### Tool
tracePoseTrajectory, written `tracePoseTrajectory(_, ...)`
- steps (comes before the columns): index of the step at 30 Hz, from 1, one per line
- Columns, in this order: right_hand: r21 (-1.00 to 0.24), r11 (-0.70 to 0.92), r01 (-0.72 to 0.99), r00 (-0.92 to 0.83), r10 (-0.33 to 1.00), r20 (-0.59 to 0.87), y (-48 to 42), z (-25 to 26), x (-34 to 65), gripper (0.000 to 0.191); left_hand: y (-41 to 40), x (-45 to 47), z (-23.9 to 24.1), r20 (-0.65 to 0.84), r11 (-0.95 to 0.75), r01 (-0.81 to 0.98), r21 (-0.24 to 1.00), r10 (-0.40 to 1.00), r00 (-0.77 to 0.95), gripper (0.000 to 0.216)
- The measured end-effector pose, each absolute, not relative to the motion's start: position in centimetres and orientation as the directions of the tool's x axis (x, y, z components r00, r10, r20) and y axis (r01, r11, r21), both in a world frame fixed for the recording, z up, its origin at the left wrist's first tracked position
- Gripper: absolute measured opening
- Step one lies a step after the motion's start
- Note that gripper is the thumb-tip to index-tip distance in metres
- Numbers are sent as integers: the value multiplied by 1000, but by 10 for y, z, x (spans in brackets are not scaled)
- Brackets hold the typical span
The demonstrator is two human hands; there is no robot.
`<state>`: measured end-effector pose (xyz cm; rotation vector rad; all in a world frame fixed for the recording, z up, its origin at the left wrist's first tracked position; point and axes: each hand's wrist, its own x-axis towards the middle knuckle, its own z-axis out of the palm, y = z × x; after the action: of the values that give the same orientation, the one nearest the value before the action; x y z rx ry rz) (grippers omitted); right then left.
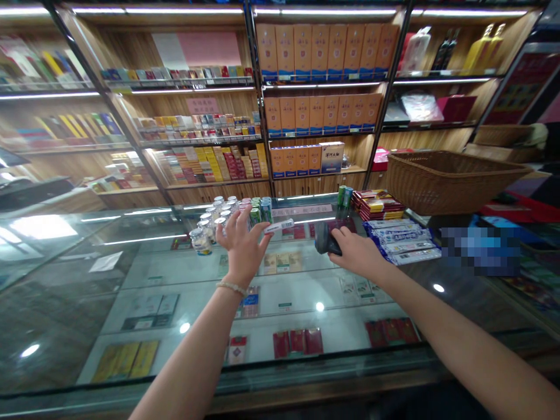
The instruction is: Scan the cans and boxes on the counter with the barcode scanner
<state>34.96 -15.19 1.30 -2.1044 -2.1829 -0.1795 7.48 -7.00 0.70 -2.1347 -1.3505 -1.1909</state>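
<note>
Over the glass counter, my left hand (240, 242) is raised and wears a bracelet of pale beads. At its thumb tip it holds a small white barcode strip (280, 226), with the barcode facing up; what it belongs to cannot be made out. My right hand (354, 251) is wrapped round a dark handheld barcode scanner (326, 238), whose head points left toward the strip. Behind my left hand stand several small clear bottles with white lids (202, 241) and green cans (255, 216).
Long blue-and-white packets (405, 240) and red-and-yellow boxes (378, 204) lie right of the scanner. A wicker basket (450, 181) stands behind them. Cigarette packs (297, 343) show under the glass countertop (153, 256). Shelves of orange boxes (321, 52) line the back wall.
</note>
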Motion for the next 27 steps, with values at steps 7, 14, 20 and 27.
tracePoseTrajectory(7, 35, 39, 999, -44, 986, 159, -150, 5, 350, 34, -70, 75, 5, 807, -490, 861, 137, 560, 190, 16)
tracePoseTrajectory(14, 103, 67, 992, -91, 963, 253, -147, -1, 352, 33, -69, 76, 6, 812, -494, 858, 139, 553, 187, 16)
tracePoseTrajectory(20, 112, 81, 990, -114, 938, 328, -144, -11, 356, 47, -69, 76, 5, 811, -495, 857, 141, 554, 187, 15)
tracePoseTrajectory(27, 112, 59, 992, -96, 928, 359, -137, -27, 360, 86, -70, 76, 4, 801, -504, 854, 132, 562, 208, 15)
